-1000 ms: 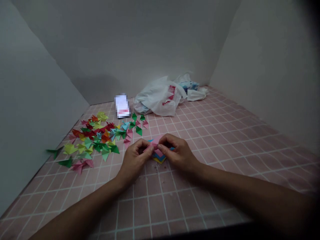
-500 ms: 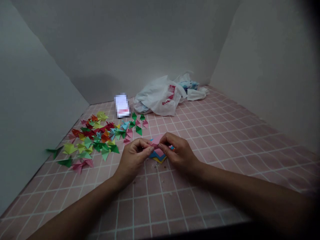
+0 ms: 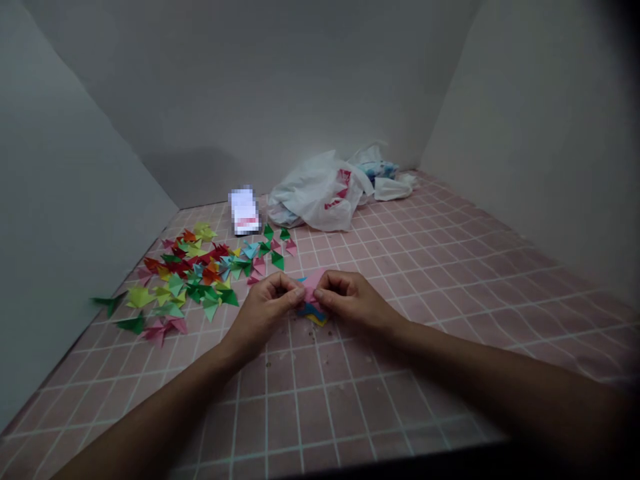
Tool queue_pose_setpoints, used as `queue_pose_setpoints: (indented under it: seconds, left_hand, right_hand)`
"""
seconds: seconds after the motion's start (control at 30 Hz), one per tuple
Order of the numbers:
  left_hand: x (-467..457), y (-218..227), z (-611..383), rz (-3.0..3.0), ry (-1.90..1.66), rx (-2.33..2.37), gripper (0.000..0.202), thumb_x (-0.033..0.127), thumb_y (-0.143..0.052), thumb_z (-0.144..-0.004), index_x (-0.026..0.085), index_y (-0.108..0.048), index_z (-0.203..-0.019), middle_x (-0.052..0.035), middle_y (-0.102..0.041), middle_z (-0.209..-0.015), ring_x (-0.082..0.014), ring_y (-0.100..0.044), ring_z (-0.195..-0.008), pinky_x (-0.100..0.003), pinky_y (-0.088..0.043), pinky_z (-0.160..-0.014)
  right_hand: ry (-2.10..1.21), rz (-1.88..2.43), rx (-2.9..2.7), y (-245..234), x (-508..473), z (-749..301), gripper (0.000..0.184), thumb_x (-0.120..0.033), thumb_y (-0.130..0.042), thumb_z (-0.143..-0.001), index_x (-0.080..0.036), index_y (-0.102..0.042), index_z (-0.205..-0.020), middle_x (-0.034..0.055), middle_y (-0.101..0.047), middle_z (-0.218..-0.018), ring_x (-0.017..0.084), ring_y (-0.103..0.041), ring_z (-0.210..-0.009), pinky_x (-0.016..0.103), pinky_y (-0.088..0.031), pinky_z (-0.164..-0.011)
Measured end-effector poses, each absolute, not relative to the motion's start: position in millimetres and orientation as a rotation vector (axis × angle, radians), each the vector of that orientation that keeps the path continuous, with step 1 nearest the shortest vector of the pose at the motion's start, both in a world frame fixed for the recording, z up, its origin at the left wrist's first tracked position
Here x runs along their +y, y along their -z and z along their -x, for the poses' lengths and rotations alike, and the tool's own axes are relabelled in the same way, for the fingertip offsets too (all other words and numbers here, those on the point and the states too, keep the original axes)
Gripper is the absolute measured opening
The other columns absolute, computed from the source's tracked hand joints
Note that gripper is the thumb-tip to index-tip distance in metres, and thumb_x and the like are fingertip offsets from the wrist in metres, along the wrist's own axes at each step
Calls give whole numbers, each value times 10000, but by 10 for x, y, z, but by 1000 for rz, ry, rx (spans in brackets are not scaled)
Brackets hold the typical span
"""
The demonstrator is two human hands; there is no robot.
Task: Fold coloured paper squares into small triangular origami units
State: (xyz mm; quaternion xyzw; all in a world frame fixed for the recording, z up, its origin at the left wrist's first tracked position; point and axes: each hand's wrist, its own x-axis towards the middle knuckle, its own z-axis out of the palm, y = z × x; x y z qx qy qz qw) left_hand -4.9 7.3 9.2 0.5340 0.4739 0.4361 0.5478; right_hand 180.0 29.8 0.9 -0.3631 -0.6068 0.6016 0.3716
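Note:
Between my two hands is a small folded piece of pink paper [image 3: 311, 291], mostly hidden by my fingers. My left hand [image 3: 270, 303] pinches its left side between thumb and forefinger. On the right side, my right hand [image 3: 350, 300] pinches it the same way. Underneath lie several sheets of coloured paper; a blue sheet [image 3: 313, 311] and a yellow edge [image 3: 317, 321] show below the fingertips. To the left spreads a pile of folded paper cranes [image 3: 200, 267] in green, yellow, red, pink and blue.
A lit phone [image 3: 245, 210] with a blurred screen leans behind the cranes. A white plastic bag [image 3: 320, 190] with red print lies at the back, a blue-patterned packet [image 3: 381, 170] beside it. Pale walls enclose the pink tiled surface [image 3: 450, 267] on three sides.
Both hands have shifted slightly, with the fingertips now lower on the pink paper. The right fingers have curled in more. The cranes, phone and bag stay where they were.

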Motion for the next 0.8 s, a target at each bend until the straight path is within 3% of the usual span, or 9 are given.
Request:
queue_pose_setpoints:
  seconds: [0.17,0.33,0.5,0.73,0.8]
  left_hand:
    - [69,-147,39,-1348,-945,1163,226,327,-722,-780,155,-585,-729,7,-600,-731,-110,-541,-671,-246,-438,-654]
    - [59,-130,-26,-1147,-1001,1156,293,424,-699,-800,174,-593,-912,22,-614,-706,-121,-577,-647,-256,-473,-646]
    - [40,-86,-53,-1213,-867,1121,291,426,-680,-820,139,-656,-773,4,-613,-655,-93,-532,-587,-223,-415,-596]
    - [33,-81,-47,-1314,-924,1172,248,378,-666,-833,145,-654,-748,21,-582,-632,-84,-504,-566,-211,-390,-559]
    - [27,-64,-54,-1280,-921,1165,238,374,-674,-826,145,-658,-761,16,-599,-641,-86,-520,-569,-210,-404,-560]
  right_hand:
    - [-1700,857,-1482,24,330,-1802,231,-371,-689,-771,-163,-607,-712,-5,-573,-651,110,-494,-586,260,-378,-577]
    - [-1630,933,-1335,30,298,-1796,250,-371,-680,-785,-177,-556,-687,-23,-527,-650,106,-461,-576,268,-372,-582]
    - [-1485,946,-1456,10,272,-1790,260,-360,-641,-814,-182,-521,-668,-20,-512,-662,113,-445,-606,273,-360,-586]
    - [-1428,853,-1555,64,317,-1791,147,-319,-635,-819,-196,-557,-839,-25,-531,-719,125,-486,-639,268,-389,-591]
    - [-1400,864,-1592,74,327,-1794,146,-312,-641,-813,-199,-549,-808,-24,-534,-706,128,-487,-636,270,-395,-589]
